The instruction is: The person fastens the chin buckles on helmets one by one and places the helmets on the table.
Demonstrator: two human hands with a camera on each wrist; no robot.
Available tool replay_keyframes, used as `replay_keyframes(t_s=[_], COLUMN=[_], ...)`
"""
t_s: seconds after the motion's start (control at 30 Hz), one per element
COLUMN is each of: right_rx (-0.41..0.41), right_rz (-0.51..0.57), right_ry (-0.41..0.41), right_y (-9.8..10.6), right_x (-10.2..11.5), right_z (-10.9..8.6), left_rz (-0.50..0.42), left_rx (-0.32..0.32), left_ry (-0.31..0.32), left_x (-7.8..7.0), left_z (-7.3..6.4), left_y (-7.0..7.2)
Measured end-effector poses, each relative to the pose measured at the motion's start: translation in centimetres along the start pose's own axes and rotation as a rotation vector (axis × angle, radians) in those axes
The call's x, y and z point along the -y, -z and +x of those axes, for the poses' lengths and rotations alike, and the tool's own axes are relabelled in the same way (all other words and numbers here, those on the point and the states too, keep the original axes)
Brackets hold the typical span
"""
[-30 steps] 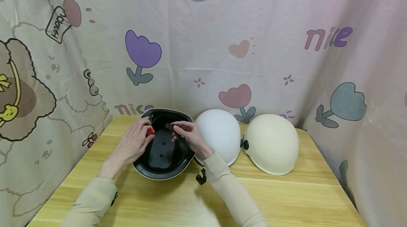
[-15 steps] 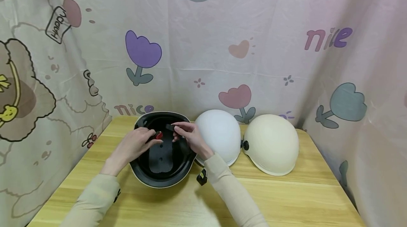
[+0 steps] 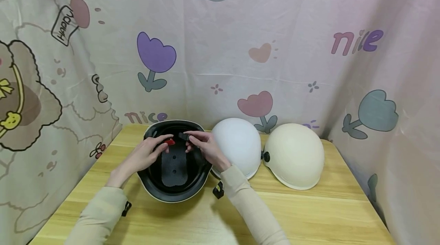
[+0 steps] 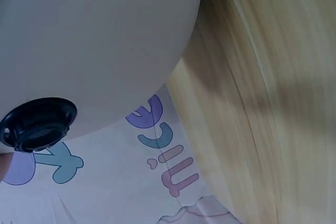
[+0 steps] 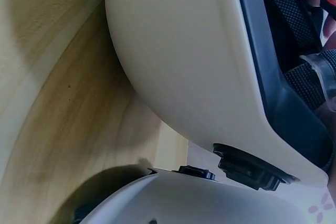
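Observation:
An upturned helmet [image 3: 172, 198] with a black lining and a pale outer shell rests on the table at centre left in the head view. Over its opening my left hand [image 3: 146, 152] pinches a black buckle half with a red part [image 3: 170, 142]. Facing it, my right hand [image 3: 207, 146] pinches the black strap end piece [image 3: 183, 136] between thumb and fingers. A small gap shows between the two pieces. In the right wrist view, black webbing straps [image 5: 289, 11] with a clear plastic piece [image 5: 319, 74] cross the opening. The left wrist view shows only the shell [image 4: 100, 40] and its black side knob [image 4: 41, 124].
A white helmet [image 3: 237, 144] stands dome up just right of the upturned one, close to my right forearm. Beyond it sits a cream helmet [image 3: 293, 157] with a black side knob. A patterned cloth [image 3: 220, 46] hangs behind the wooden table [image 3: 309, 218].
The upturned helmet has tipped and shifted slightly toward me. My left hand has brought the red buckle part rightward, closer to the black piece, and turned it. My right hand has stayed nearly still.

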State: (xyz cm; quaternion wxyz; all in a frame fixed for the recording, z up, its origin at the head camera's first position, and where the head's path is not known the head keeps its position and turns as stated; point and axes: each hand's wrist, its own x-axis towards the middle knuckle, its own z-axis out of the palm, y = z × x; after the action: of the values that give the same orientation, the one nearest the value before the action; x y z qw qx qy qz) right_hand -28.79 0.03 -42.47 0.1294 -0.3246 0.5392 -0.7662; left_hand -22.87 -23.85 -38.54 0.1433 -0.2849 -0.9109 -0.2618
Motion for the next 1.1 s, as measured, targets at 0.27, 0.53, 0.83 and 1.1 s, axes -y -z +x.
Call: replay_keyframes(t_s=[0.27,0.53,0.83,1.1], right_rx=[-0.012,-0.033,0.030,0.088], right_rz=[-0.032,-0.063,-0.147,-0.223], right_ry=[0.005,-0.045,-0.013,-0.045], right_y=[0.00,-0.15,-0.04,0.11], right_x=[-0.12,0.04,-0.04,-0.16], right_z=[0.11,0.06,0.10,-0.01], left_rz=[-0.085,-0.160,-0.193,-0.156], left_rx=[0.003,0.020,0.046,0.073], left_ry=[-0.008,0.017,0.053,-0.011], left_x=[0.27,0.50,0.43,0.26], left_z=[0.00,-0.10,-0.15,-0.04], left_y=[0.01,0.26,0.45,0.41])
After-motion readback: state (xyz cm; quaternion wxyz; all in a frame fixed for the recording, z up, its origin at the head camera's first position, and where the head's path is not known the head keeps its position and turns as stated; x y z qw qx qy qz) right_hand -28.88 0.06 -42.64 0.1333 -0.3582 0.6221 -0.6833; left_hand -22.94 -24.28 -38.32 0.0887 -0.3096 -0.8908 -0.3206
